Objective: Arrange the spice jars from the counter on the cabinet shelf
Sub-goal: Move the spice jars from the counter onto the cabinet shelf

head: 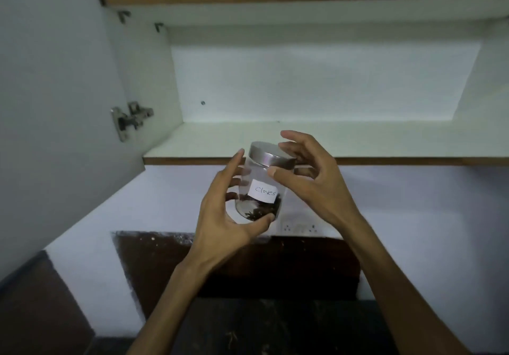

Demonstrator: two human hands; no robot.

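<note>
Now, beside the open cabinet door (55,93), your left hand (228,217) cradles the cloves jar (259,186) from below, tilted just under the front edge of the shelf (358,145), while your right hand (311,178) pinches its metal lid (270,153).

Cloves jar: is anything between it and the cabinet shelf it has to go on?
Nothing visible. The cloves jar, held in the left hand with the right hand at its lid, sits just below the shelf, whose door is open.
</note>
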